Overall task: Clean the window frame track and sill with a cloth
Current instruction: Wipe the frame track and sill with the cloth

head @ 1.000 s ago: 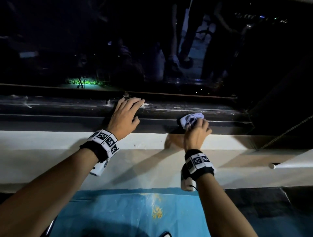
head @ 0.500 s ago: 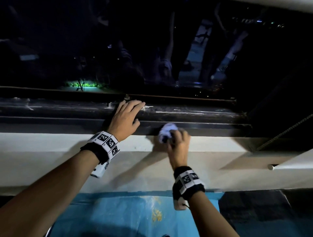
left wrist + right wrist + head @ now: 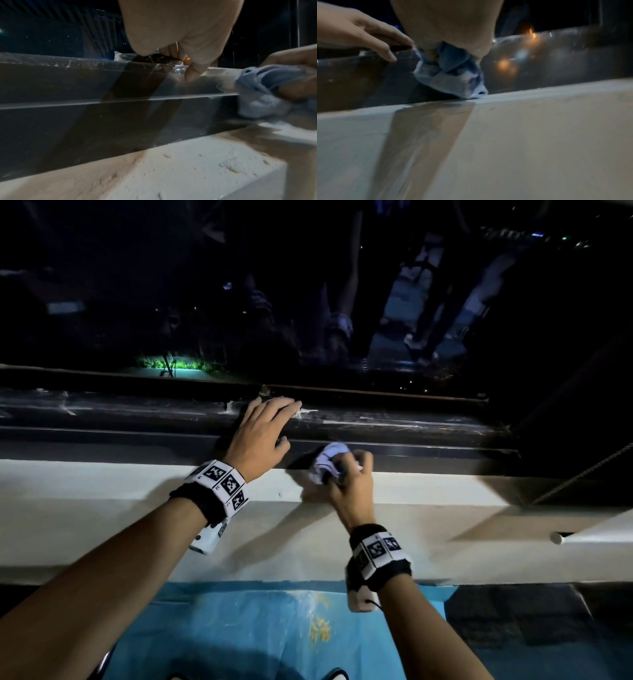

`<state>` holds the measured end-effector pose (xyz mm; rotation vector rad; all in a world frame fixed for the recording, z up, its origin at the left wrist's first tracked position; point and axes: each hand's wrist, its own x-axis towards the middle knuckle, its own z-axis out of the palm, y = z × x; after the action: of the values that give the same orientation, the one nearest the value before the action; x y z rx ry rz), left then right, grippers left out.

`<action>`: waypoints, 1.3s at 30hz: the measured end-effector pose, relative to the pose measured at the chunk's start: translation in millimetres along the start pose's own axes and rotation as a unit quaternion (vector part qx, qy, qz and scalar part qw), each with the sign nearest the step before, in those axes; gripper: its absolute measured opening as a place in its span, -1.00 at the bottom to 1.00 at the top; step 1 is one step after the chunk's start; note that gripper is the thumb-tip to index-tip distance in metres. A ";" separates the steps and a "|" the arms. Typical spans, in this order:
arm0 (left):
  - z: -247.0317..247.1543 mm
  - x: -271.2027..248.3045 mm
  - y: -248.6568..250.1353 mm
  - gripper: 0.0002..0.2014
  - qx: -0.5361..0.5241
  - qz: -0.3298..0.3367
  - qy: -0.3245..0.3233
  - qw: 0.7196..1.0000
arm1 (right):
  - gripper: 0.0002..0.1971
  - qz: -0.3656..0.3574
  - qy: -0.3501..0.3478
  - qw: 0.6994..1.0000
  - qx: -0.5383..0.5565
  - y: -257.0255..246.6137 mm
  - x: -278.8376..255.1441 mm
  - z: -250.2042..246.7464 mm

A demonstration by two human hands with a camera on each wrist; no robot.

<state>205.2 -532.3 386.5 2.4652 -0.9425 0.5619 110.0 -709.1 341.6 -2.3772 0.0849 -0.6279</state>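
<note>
My right hand (image 3: 349,474) grips a bunched pale blue cloth (image 3: 325,462) and presses it against the dark window frame track (image 3: 428,451) where it meets the cream sill (image 3: 102,484). In the right wrist view the cloth (image 3: 452,75) touches the top edge of the sill (image 3: 539,121). My left hand (image 3: 263,433) lies flat with straight fingers on the upper rail of the track, just left of the cloth. In the left wrist view the cloth (image 3: 262,93) shows at the right, by the left hand's thumb (image 3: 193,73).
The dark window glass (image 3: 308,285) rises behind the track, with reflections in it. A beaded cord (image 3: 582,474) slants down at the right, near a white rod end (image 3: 556,537). Blue floor covering (image 3: 257,628) lies below the wall.
My right hand has slid the cloth leftward along the track, from right of centre to close beside my left hand. The left hand has stayed where it was.
</note>
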 end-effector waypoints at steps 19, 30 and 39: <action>-8.2 -10.0 -3.6 -0.39 -0.003 0.016 -0.019 1.000 | -0.63 0.004 -0.037 0.999 -0.036 -14.6 -5.0 -13.5; -16.7 -54.7 -34.0 -0.55 0.055 -0.028 0.015 0.998 | -0.48 0.247 -0.079 0.932 -0.254 -12.7 -3.4 26.3; -18.5 -90.6 -60.8 -0.47 0.081 -0.050 -0.068 0.993 | -0.38 0.040 -0.186 0.963 -0.189 -18.5 -31.6 45.8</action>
<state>181.5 -434.8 339.9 2.7085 -0.8493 0.4567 101.3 -660.7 309.8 -2.8021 0.1459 -0.1214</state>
